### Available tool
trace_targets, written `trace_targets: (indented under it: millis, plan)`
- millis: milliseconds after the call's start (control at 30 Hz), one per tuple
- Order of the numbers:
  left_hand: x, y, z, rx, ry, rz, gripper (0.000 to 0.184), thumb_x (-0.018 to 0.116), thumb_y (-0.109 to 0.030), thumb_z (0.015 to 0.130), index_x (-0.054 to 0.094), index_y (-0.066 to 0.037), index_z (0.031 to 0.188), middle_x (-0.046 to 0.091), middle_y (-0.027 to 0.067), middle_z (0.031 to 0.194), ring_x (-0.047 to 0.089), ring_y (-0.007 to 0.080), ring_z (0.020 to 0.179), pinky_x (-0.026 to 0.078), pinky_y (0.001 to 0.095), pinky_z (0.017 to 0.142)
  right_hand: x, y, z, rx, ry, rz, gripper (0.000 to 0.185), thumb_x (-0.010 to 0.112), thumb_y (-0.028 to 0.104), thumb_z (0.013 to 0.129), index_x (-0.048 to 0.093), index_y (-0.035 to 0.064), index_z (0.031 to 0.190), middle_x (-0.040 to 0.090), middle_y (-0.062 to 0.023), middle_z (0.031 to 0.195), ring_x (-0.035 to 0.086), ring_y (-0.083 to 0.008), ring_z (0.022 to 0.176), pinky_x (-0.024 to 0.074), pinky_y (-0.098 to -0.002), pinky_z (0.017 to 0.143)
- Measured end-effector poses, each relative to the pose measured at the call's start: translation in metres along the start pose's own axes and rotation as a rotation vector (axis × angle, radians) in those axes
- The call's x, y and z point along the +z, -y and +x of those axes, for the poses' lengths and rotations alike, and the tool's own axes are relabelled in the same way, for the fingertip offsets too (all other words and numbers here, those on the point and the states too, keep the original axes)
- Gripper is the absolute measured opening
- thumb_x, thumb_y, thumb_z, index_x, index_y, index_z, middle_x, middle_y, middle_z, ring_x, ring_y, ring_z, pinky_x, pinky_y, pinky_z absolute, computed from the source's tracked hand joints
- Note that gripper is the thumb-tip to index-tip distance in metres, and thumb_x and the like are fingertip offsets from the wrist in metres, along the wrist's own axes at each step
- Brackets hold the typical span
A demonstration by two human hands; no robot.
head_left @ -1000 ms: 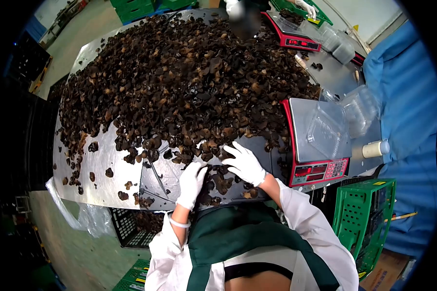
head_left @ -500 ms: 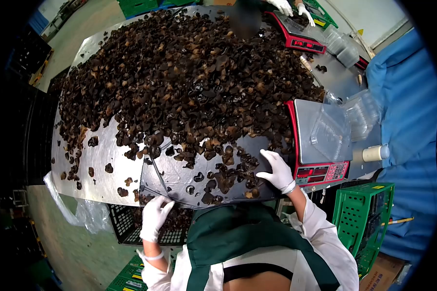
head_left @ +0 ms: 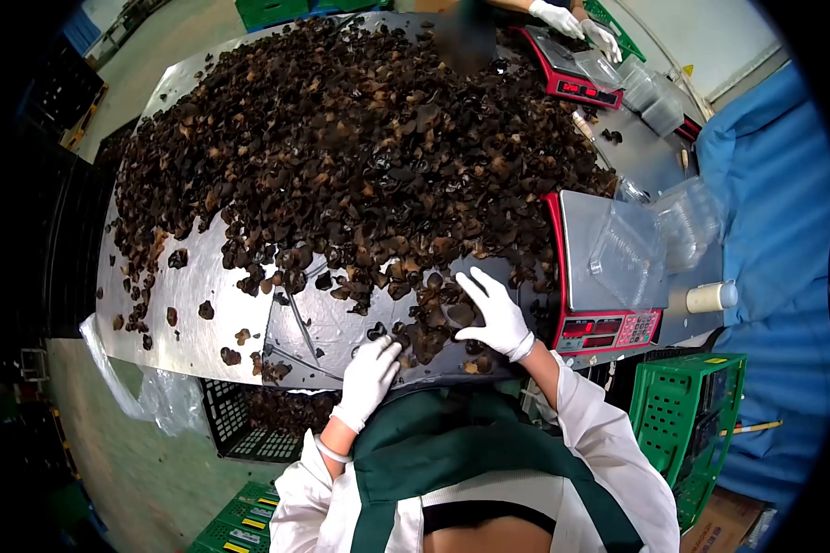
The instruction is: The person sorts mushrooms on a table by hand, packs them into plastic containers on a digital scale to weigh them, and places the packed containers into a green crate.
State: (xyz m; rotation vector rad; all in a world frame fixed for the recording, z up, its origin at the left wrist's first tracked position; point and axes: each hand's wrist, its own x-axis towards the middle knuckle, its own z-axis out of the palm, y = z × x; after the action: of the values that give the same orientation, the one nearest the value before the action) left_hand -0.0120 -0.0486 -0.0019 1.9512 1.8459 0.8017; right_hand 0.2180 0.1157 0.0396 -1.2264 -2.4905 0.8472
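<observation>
Dark wood ear mushrooms (head_left: 369,157) lie in a wide heap over the metal table (head_left: 194,346), with loose pieces near its front edge. My gloved right hand (head_left: 498,318) is spread, thumb and fingers apart, over a small cluster of mushrooms (head_left: 429,336) and touching its right side. At the cluster's left side, by the table edge, my gloved left hand (head_left: 369,376) lies with its fingers stretched toward the pieces. Its fingertips are close to a mushroom, and I see nothing held in it. Right of my right hand stands a red scale (head_left: 609,267) with a clear plastic tray (head_left: 625,253) on its plate.
Stacked clear containers (head_left: 687,217) and a white cylinder (head_left: 712,296) stand beyond the scale. A black crate (head_left: 235,429) holding mushrooms sits below the table edge; green crates (head_left: 669,415) stand at right. At the far side, a co-worker's gloved hands (head_left: 581,26) are at another scale (head_left: 576,83).
My left hand has moved up and right from above the black crate to the table-edge mushrooms. My right hand has shifted left onto the cluster. The co-worker's hands have moved right, with a clear tray.
</observation>
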Motion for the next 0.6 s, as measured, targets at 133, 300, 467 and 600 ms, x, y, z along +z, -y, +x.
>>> trace_targets:
  millis: [133,300,467,600]
  plan:
    - [-0.004,-0.005,0.015,-0.065,-0.111,0.175,0.053,0.075,-0.024,0.073,0.058,-0.007,0.121,0.053,0.0127,0.128,0.047,0.0341,0.118,0.038,0.0453,0.099,0.02,0.008,0.018,-0.223,0.183,-0.297,0.114,0.073,0.068,0.051,0.028,0.0279,0.148,0.02,-0.0211,0.152,0.019,-0.051,0.136,0.0254,-0.0615,0.105]
    - [-0.001,0.005,0.021,-0.106,-0.035,0.225,0.069,0.074,-0.042,0.072,0.052,-0.01,0.13,0.044,0.0158,0.138,0.037,0.0387,0.129,0.033,0.0476,0.103,0.054,0.029,0.023,-0.399,0.269,-0.287,0.111,0.078,0.063,0.05,0.032,0.0302,0.146,0.024,-0.0185,0.151,0.021,-0.0482,0.136,0.0248,-0.0624,0.106]
    - [0.005,0.006,0.013,0.027,0.022,0.137,0.068,0.071,-0.043,0.075,0.051,-0.012,0.132,0.048,0.0152,0.134,0.042,0.0383,0.125,0.037,0.0461,0.1,0.066,0.019,0.017,-0.491,0.052,-0.252,0.058,0.072,0.041,0.072,0.058,0.018,0.123,0.044,-0.0157,0.137,0.039,-0.0398,0.126,0.0393,-0.0493,0.098]
    - [0.014,0.024,0.034,0.01,-0.135,0.128,0.044,0.068,-0.014,0.077,0.06,-0.013,0.121,0.058,0.0122,0.115,0.054,0.0316,0.102,0.045,0.04,0.086,0.065,0.016,0.031,-0.393,-0.086,-0.221,0.034,0.067,0.023,0.076,0.062,0.0147,0.109,0.054,-0.0076,0.122,0.053,-0.0284,0.106,0.0503,-0.0362,0.08]
